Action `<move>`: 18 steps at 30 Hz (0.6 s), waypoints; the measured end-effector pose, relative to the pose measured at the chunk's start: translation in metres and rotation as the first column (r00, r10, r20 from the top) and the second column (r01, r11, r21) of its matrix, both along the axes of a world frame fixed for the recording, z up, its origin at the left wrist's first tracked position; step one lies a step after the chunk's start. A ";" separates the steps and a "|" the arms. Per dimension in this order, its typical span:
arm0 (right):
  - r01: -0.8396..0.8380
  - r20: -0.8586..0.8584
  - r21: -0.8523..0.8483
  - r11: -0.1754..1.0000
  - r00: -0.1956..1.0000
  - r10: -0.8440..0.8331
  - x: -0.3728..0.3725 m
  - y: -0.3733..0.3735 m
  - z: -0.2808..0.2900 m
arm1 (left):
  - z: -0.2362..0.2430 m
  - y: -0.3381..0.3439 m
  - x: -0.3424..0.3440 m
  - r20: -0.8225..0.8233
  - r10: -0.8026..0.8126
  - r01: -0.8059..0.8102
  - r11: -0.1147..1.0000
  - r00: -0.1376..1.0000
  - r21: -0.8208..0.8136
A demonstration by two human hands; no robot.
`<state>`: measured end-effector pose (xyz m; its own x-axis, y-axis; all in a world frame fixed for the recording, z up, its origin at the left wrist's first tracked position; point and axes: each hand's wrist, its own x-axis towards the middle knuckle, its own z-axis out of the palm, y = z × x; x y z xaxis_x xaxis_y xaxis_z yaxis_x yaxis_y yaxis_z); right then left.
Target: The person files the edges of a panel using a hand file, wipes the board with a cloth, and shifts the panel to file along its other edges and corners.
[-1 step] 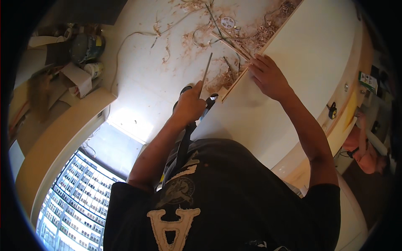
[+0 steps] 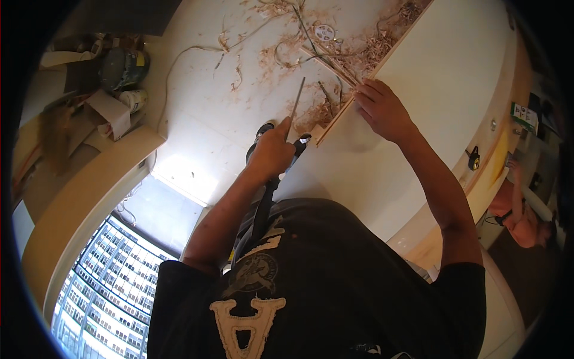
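Rising from my closed left hand [image 2: 272,152] is a long, thin, flat stick [image 2: 297,99], pointing up toward the shavings. My right hand [image 2: 382,113] has its fingers curled on a thin wooden strip [image 2: 339,116] along the left edge of a large white panel [image 2: 442,78]. A second narrow strip [image 2: 323,58] lies at a slant, meeting it near my fingertips. Beside my left hand is a dark object with a bright tip [image 2: 304,139], partly hidden; I cannot make it out. A small wood block [image 2: 317,131] sits by the strip's lower end.
Shavings [image 2: 382,48], cords and a white perforated disc [image 2: 324,32] lie on the floor [image 2: 209,90]. Buckets [image 2: 122,70] and cardboard are at left, above a curved ledge [image 2: 95,197] beside a window. A tape measure [image 2: 474,158] and a person in pink [image 2: 517,221] are at right.
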<state>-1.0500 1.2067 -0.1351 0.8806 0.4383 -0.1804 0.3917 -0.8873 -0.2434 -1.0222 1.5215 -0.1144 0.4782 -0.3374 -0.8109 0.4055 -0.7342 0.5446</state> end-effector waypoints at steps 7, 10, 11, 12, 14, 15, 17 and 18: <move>0.038 0.068 0.010 0.999 0.997 -0.039 -0.009 0.008 -0.001 | 0.010 -0.026 -0.011 0.159 -0.062 0.093 0.976 0.985 -0.195; 0.145 0.095 0.031 0.989 0.985 -0.147 -0.026 0.001 -0.002 | 0.016 -0.045 -0.003 0.193 -0.128 0.173 0.956 0.973 -0.237; 0.159 0.098 0.034 0.987 0.982 -0.161 -0.031 -0.001 -0.005 | 0.018 -0.051 -0.001 0.170 -0.106 0.148 0.954 0.980 -0.261; 0.248 0.094 0.040 0.968 0.963 -0.251 -0.038 -0.003 -0.012 | 0.022 -0.056 0.001 0.160 -0.103 0.143 0.952 0.982 -0.270; 0.355 0.090 0.049 0.933 0.929 -0.358 -0.051 -0.006 -0.022 | 0.030 -0.066 0.006 0.137 -0.106 0.142 0.948 0.985 -0.284; 0.386 0.133 0.020 0.922 0.913 -0.385 -0.057 -0.004 -0.029 | 0.036 -0.070 0.009 0.133 -0.117 0.151 0.948 0.984 -0.281; 0.433 0.172 0.005 0.902 0.888 -0.427 -0.059 0.001 -0.032 | 0.048 -0.076 0.014 0.051 -0.099 0.109 0.965 0.994 -0.237; 0.439 0.185 0.007 0.898 0.882 -0.433 -0.058 0.000 -0.033 | 0.052 -0.078 0.015 -0.022 -0.064 0.059 0.980 0.998 -0.190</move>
